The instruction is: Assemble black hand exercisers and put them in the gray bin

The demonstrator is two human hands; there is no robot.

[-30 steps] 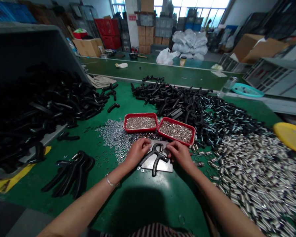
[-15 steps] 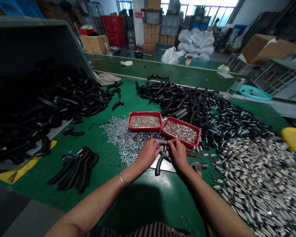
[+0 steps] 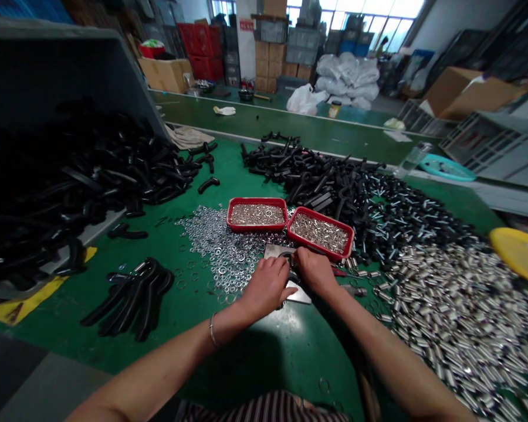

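Note:
A black curved handle [image 3: 293, 275] lies over a flat metal plate [image 3: 300, 293], mostly hidden by my hands. My left hand [image 3: 267, 284] is closed over the handle's left side, its thumb pointing right. On the other side my right hand [image 3: 315, 269] has its fingers curled in at the handle's upper end; what they pinch is hidden. Just beyond my hands stand two red trays, the left tray [image 3: 257, 228] with small metal rings and the right tray [image 3: 344, 253] with small metal pins. A hammer [image 3: 355, 291] lies beside my right wrist, partly covered.
Loose metal rings [image 3: 222, 258] spread to the left of the plate. Several black handles [image 3: 136, 299] lie at the left, near a large grey bin [image 3: 136, 76] of more. Black parts [image 3: 325, 176] are heaped behind the trays, metal sleeves [image 3: 457, 316] at the right.
My left hand has turned and come down over the black handle, covering its curved lower end. My right hand has curled further in at the handle's top.

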